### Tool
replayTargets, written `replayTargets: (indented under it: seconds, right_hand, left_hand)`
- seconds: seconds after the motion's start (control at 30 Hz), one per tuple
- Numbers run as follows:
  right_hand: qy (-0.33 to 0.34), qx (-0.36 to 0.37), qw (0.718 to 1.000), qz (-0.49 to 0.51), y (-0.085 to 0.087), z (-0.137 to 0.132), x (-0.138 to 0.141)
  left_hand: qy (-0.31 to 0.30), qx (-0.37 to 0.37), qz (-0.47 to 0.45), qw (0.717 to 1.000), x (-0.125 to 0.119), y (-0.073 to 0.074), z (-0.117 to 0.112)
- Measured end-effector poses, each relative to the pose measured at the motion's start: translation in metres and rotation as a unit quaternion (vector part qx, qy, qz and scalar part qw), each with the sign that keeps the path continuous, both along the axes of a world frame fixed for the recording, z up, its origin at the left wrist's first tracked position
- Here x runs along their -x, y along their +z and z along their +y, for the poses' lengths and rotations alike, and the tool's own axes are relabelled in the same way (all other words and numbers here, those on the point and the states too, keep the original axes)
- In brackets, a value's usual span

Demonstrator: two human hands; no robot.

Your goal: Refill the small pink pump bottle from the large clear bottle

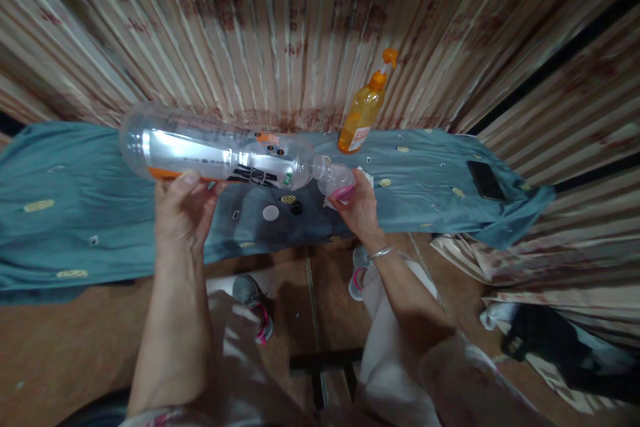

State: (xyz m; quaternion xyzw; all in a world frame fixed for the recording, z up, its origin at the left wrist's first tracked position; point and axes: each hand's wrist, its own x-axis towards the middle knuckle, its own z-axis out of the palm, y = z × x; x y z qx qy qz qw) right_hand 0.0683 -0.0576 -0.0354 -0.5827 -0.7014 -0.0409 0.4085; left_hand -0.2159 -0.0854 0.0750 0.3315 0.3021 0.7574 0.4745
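Observation:
My left hand (183, 207) is wrapped round the underside of a large clear plastic bottle (215, 150) with an orange and black printed label. The bottle lies nearly level in the air, its neck pointing right. My right hand (361, 205) grips a small clear bottle (336, 179) with a pink part near my fingers. The large bottle's mouth meets the small bottle's mouth; whether they touch cannot be made out. Something white (367, 177), partly hidden, shows behind my right hand. Below the large bottle, a white round cap (271, 213) rests on the cloth beside a small black round thing (297, 208).
A blue-green cloth (430, 203) with yellow marks covers the long narrow table. An orange pump bottle (362, 113) stands at the back, near the pleated curtain (280, 33). Toward the right end lies a black phone (485, 180). Dark clothing (555, 347) is at the lower right.

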Motion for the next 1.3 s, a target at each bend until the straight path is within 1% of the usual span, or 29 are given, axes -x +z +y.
replayTargets:
  seconds: [0.33,0.53,0.87,1.07,1.3]
  right_hand:
    - [-0.011,0.003,1.000,-0.004,0.0007,0.0002,0.0012]
    - [0.001,-0.012,1.000,-0.006,-0.0025,0.0011,0.0005]
    - [0.001,-0.008,1.000,-0.005,-0.0019,0.0007,0.0003]
    - [-0.002,-0.016,1.000,-0.008,-0.0019,0.0004,0.0000]
    - [-0.004,0.000,1.000,-0.006,0.0004,-0.0007,0.0009]
  left_hand:
    - [0.001,0.001,0.001,1.000,-0.0002,-0.0007,0.0004]
    - [0.001,0.009,-0.013,1.000,0.0001,-0.0009,-0.0008]
    - [-0.004,0.006,-0.019,1.000,0.0005,-0.0020,-0.0002]
    - [-0.001,0.019,-0.023,1.000,-0.0019,0.0003,-0.0008]
    - [-0.001,0.015,-0.016,1.000,-0.0005,-0.0008,-0.0002]
